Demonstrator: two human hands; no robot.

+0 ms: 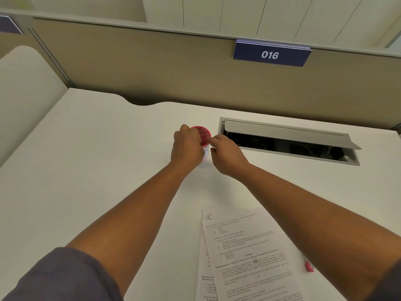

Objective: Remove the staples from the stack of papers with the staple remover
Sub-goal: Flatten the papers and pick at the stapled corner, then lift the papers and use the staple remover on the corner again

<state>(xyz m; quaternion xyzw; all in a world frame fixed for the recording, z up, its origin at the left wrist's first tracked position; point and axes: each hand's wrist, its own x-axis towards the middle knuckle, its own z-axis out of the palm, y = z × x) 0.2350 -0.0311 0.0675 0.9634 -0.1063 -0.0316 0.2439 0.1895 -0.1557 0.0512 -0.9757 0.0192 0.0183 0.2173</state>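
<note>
The papers [253, 259] lie fanned at the near edge of the desk [97, 159], printed side up, their sheets slipped apart at the top; no staple can be made out in them. A small pink object [309, 266], possibly the remover, rests just beside their right edge, partly hidden by the right forearm. Both hands work well away from the sheets, at a red-rimmed cup [202, 137] near the desk's middle: the left hand [186, 146] is wrapped around its side, while the right hand [227, 157] reaches to the rim with fingers pinched; whether it holds anything cannot be told. The cup's contents look like small bits, too fine to identify. Judging by this, pulled staples may be going into the cup, and the work seems well advanced, though how many remain is unclear. An open cable hatch [288, 140] gapes just right of the cup. To the left, the desk offers wide room.
</note>
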